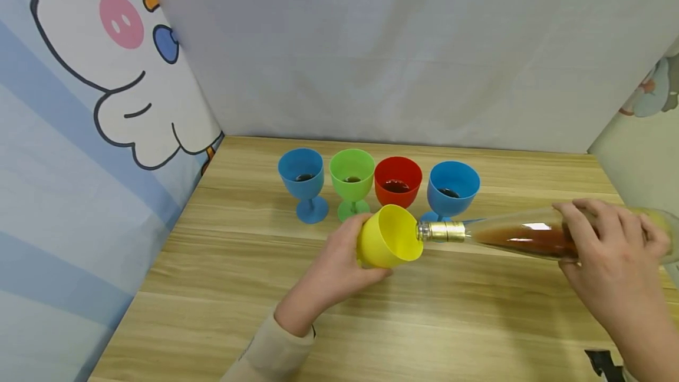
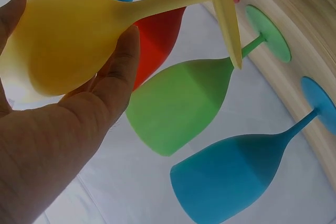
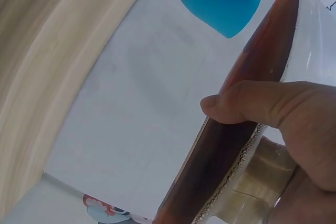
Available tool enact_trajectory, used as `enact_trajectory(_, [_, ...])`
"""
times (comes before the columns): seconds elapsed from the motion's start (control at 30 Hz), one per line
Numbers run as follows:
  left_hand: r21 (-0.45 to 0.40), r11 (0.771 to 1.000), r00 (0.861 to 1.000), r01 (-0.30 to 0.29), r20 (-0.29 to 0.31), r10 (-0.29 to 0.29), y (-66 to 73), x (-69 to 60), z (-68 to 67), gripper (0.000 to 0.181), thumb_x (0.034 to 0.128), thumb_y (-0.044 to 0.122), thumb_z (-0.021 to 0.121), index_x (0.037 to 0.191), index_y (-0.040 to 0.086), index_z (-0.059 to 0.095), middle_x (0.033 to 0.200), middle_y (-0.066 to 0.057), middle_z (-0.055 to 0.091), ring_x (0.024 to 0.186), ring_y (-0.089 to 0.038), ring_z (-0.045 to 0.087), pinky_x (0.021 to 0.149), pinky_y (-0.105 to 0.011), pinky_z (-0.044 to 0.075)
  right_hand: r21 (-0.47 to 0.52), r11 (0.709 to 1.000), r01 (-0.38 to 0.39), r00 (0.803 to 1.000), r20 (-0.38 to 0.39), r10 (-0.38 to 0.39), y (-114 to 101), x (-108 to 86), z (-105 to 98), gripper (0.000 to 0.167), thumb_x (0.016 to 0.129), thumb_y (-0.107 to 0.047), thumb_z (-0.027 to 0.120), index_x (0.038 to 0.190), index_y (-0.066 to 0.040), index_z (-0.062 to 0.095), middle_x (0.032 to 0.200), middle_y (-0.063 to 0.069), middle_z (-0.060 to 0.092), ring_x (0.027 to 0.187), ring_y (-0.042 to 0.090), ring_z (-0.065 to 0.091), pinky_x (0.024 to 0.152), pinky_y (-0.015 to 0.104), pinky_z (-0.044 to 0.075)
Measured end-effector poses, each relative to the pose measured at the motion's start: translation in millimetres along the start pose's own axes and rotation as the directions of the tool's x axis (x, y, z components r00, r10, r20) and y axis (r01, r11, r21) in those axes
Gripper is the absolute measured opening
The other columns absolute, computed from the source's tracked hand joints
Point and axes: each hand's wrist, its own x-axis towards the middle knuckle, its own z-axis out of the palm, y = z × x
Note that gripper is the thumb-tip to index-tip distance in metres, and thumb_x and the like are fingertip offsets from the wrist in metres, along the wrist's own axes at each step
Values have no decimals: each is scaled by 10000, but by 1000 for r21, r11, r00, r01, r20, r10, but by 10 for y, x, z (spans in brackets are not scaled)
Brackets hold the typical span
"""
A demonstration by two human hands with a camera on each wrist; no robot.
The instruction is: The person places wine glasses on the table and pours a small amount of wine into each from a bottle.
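Note:
My left hand grips a yellow goblet around its bowl, tilted with its mouth toward the right. In the left wrist view, the goblet's stem and foot point away from the hand. A clear glass bottle with a gold neck band lies nearly level, held by my right hand. Its mouth meets the rim of the yellow goblet. Reddish-brown liquid lies along the bottle's lower side. Whether any liquid is inside the yellow goblet cannot be seen.
Behind the hands stand a blue goblet, a green goblet, a red goblet and another blue goblet, each with dark liquid at the bottom. They stand upright on the wooden table, before a pale curtain.

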Motion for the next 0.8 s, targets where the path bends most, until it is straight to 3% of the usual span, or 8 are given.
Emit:
enact_trajectory(0.2, [15,1000,1000,-6,1,6,0,1,2,831,732,144,922,1422,99,462,1265,-6,561,1085,-192,530,932,-423,483,-9,1000,6,1000,8,-5,2,11,-12,915,410,260,733,1266,-10,556,1238,293,506,1090,556,408,982,754,160])
enact_trajectory(0.43, [45,999,1000,-8,3,8,6,6,1,839,725,156,923,1430,103,470,1279,-15,565,1090,-195,532,936,-422,481,-37,999,17,997,79,-14,15,14,-45,885,467,265,757,1285,8,539,1252,314,485,1123,572,389,984,752,147])
enact_trajectory(0.63, [61,998,1000,8,12,-8,5,-3,5,840,726,156,921,1432,95,471,1296,-22,561,1103,-201,528,954,-429,475,-15,1000,15,998,55,-14,2,-4,-22,984,366,275,796,1280,3,553,1258,306,483,1134,562,385,996,748,135])
enact_trajectory(0.8, [69,998,1000,11,21,-12,4,4,15,842,736,163,913,1445,96,464,1322,-22,551,1123,-208,523,965,-436,471,-23,1000,19,998,54,-18,5,-10,-23,931,422,284,747,1287,6,543,1268,322,475,1147,581,379,992,749,133])
